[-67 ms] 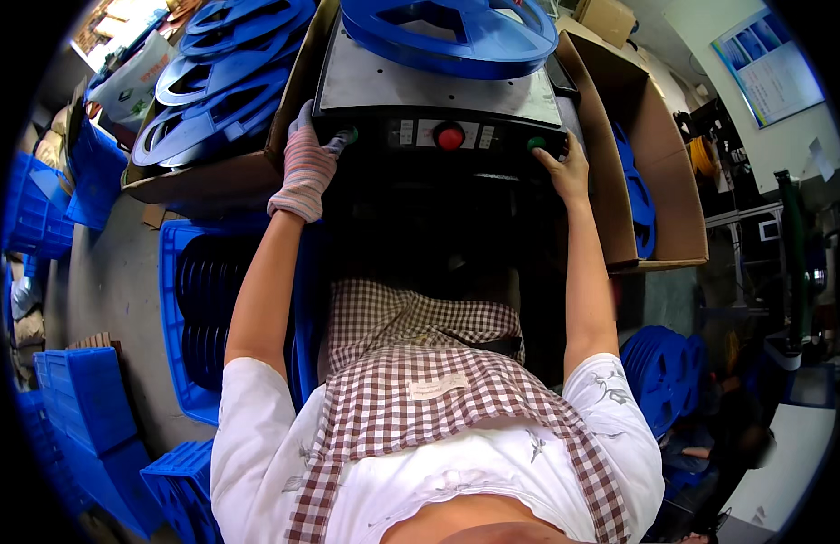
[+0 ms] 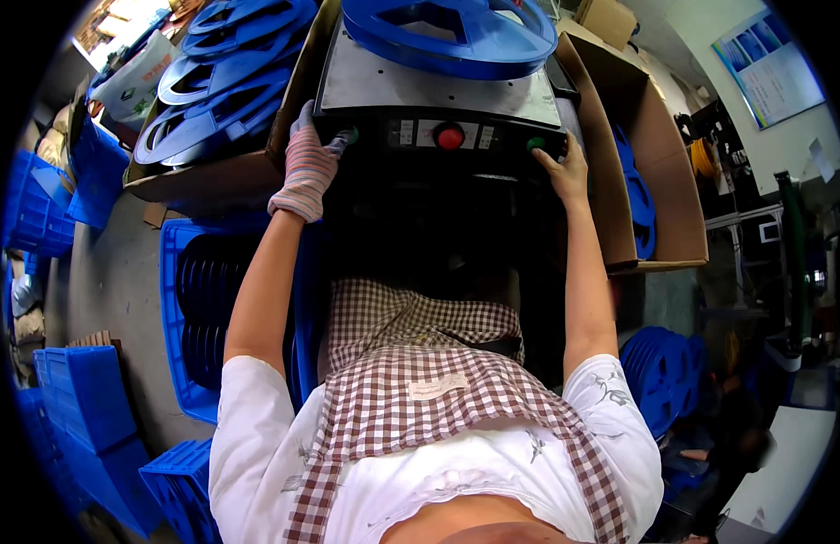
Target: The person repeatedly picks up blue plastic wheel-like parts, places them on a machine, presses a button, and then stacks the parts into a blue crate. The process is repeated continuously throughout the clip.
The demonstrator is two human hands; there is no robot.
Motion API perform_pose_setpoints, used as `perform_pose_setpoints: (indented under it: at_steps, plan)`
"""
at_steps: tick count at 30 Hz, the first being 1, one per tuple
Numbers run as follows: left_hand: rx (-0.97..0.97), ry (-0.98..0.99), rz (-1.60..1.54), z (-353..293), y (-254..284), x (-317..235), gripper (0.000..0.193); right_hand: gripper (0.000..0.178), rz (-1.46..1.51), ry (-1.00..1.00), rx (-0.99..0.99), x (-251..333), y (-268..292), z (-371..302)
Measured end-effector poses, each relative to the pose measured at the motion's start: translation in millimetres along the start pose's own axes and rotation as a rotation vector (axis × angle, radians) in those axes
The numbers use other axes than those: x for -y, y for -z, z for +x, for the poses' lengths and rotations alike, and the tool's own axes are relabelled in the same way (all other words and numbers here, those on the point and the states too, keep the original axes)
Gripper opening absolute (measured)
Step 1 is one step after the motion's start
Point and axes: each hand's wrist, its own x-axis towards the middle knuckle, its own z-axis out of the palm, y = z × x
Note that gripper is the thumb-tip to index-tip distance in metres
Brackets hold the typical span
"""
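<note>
A black control panel (image 2: 506, 136) runs along the front of a machine with a grey metal top (image 2: 429, 77). My left hand (image 2: 307, 163), in a striped knit glove, is at its left end, thumb against a green button (image 2: 351, 136) and fingers stretched along the panel's side. At the right end my bare right hand (image 2: 568, 170) has its thumb by the other green button (image 2: 536, 143); its fingers reach round the panel's corner, partly hidden. Neither hand carries anything. Between them sits a red button (image 2: 450, 137). A large blue plastic reel (image 2: 493, 50) lies flat on the machine.
Blue reel flanges overlap in a cardboard box (image 2: 202, 186) at left; another cardboard box (image 2: 669, 172) stands at right with blue pieces inside. Below the left box is a blue crate (image 2: 172, 299) of dark discs. Blue reels (image 2: 656, 376) stand at lower right, near another person (image 2: 742, 444).
</note>
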Motion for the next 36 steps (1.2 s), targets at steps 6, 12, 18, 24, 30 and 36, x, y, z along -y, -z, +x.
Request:
perform_pose_setpoints:
  at_steps: [6,12,18,24,30,36]
  plan:
    - [-0.235,-0.355,-0.002,-13.5,44.6,-73.0,0.063,0.044,0.179,-0.096,-0.203,41.0,34.3,-62.9]
    - [-0.17,-0.645,0.132,17.3,59.2,-103.8,0.053,0.029,0.293,-0.303,0.39,45.6,-18.9,-209.1]
    - [-0.08,-0.785,0.39,49.2,55.0,-135.0,0.057,0.031,-0.049,-0.079,0.837,37.3,-44.1,-318.9]
    - [-0.029,-0.799,0.593,76.7,44.4,-134.1,0.048,0.031,0.226,-0.36,0.714,31.1,-49.4,-301.4]
    - [-0.015,-0.828,0.665,86.8,38.5,-132.7,0.046,0.031,0.221,-0.406,0.747,35.8,-46.7,-301.3]
    - [-0.01,-0.857,0.471,100.9,34.0,-138.0,0.032,0.031,0.214,-0.346,0.707,41.8,-49.3,-307.3]
